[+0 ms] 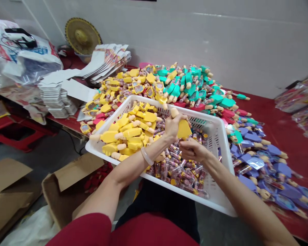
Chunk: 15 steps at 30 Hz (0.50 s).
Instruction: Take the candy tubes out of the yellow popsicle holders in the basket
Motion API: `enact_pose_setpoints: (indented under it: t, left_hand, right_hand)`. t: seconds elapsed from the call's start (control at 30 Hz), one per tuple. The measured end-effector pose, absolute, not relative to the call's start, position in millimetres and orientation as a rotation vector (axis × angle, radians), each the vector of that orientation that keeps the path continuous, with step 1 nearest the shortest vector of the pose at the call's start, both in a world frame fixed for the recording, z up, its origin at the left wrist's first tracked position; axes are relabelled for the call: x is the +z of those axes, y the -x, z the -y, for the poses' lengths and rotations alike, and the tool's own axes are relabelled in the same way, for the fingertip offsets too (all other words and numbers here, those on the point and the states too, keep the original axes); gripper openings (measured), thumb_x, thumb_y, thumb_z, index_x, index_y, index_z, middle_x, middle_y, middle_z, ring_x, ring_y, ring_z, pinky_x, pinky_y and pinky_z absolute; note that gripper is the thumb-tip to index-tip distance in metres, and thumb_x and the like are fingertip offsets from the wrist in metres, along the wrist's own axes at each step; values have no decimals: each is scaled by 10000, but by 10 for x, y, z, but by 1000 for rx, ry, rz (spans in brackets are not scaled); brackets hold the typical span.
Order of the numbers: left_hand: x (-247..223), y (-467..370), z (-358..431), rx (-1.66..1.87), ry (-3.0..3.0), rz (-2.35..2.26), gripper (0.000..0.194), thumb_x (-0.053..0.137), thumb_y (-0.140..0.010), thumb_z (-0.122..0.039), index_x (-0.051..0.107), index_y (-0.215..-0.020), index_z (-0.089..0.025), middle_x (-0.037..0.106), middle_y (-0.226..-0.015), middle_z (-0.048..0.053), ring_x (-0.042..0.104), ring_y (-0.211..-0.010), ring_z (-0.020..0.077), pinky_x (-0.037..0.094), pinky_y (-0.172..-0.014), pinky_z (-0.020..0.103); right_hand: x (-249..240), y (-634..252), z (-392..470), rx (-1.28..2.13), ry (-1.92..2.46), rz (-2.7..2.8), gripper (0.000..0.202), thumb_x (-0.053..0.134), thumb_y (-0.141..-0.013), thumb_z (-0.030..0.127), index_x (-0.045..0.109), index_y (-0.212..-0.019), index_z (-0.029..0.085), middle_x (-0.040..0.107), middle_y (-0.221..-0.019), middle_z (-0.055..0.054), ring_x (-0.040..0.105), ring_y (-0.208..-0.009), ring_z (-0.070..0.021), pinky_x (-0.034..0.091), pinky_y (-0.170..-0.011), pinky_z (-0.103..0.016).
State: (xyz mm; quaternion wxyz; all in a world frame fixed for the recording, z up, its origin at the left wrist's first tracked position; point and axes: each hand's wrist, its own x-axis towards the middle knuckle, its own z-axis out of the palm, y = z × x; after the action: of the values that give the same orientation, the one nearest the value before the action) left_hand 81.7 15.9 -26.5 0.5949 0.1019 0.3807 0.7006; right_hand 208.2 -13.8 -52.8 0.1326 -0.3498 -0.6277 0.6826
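My left hand [172,128], with a pale bangle on its wrist, is closed around a yellow doll-shaped plastic toy [184,129] with a beige knob at its top end. Just below the toy's lower edge, my right hand [193,150] has its fingers curled together; whatever they pinch is hidden. Both hands are over a white plastic basket [227,177]. Its left part holds a heap of similar yellow toys [133,132]. Small clear tubes with pinkish contents and yellow ends [181,172] fill the middle and right of it.
Behind the basket, yellow, green [192,77] and purple toys [277,171] are piled on a red tabletop [264,102]. Stacked white cards [56,99] and plastic bags [33,61] lie left. Open cardboard boxes [66,184] and a red stool [17,133] stand below.
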Motion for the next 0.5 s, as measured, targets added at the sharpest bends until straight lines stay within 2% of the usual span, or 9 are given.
enact_pose_setpoints:
  t: [0.07, 0.1, 0.17, 0.23, 0.3, 0.37, 0.43, 0.5]
  left_hand:
    - [-203, -776, -146, 1521, -390, -738, 192, 778, -629, -225, 611, -668, -140, 620, -605, 46, 643, -607, 197, 516, -618, 305]
    - [-195, -757, -162, 1497, -439, -710, 176, 755, -635, -225, 604, -664, -140, 614, -594, 44, 639, -591, 191, 514, -613, 299]
    - [-228, -722, -233, 1548, -422, -800, 153, 714, -653, -217, 582, -670, -144, 600, -572, 32, 628, -565, 169, 507, -607, 279]
    - [-297, -701, -325, 1646, -253, -1010, 143, 687, -671, -197, 552, -681, -151, 595, -566, 19, 615, -540, 153, 499, -597, 267]
    - [-355, -697, -387, 1669, -112, -1112, 132, 656, -692, -184, 527, -691, -157, 607, -585, 20, 614, -535, 152, 499, -591, 271]
    - [-370, -709, -391, 1653, -83, -1113, 120, 634, -706, -191, 521, -683, -158, 614, -592, 29, 620, -539, 159, 502, -588, 275]
    - [-340, -724, -346, 1649, -149, -1074, 117, 630, -702, -206, 529, -672, -157, 614, -579, 35, 630, -552, 171, 503, -583, 274]
    - [-290, -729, -285, 1626, -240, -1021, 114, 637, -687, -224, 550, -671, -153, 605, -559, 35, 642, -572, 185, 504, -581, 274]
  right_hand:
    - [-515, -2086, 154, 2071, 918, 1811, 508, 424, -832, 632, 240, -535, 263, 184, -364, 111, 177, -292, -76, 267, -357, -232]
    - [-512, -2074, 155, 1934, 996, 1885, 492, 396, -849, 629, 270, -549, 261, 210, -373, 105, 203, -300, -84, 284, -365, -235]
    - [-518, -2032, 146, 1402, 1250, 2021, 457, 402, -872, 608, 412, -609, 234, 374, -435, 59, 345, -368, -111, 331, -423, -243]
    - [-540, -1983, 142, 822, 1432, 2043, 411, 462, -880, 562, 575, -804, 175, 586, -658, -38, 521, -559, -161, 372, -530, -256]
    - [-563, -1943, 160, 422, 1494, 2072, 434, 474, -900, 516, 618, -1022, 125, 650, -911, -130, 587, -763, -217, 377, -629, -274]
    - [-565, -1920, 201, 201, 1516, 2147, 464, 426, -934, 485, 619, -1098, 97, 651, -984, -169, 594, -827, -242, 364, -669, -284]
    - [-533, -1918, 247, 217, 1527, 2129, 461, 414, -938, 494, 621, -1084, 110, 661, -931, -149, 592, -787, -233, 362, -663, -283]
    - [-479, -1935, 275, 560, 1468, 2020, 446, 420, -925, 542, 618, -1006, 151, 638, -782, -79, 553, -659, -188, 363, -606, -266]
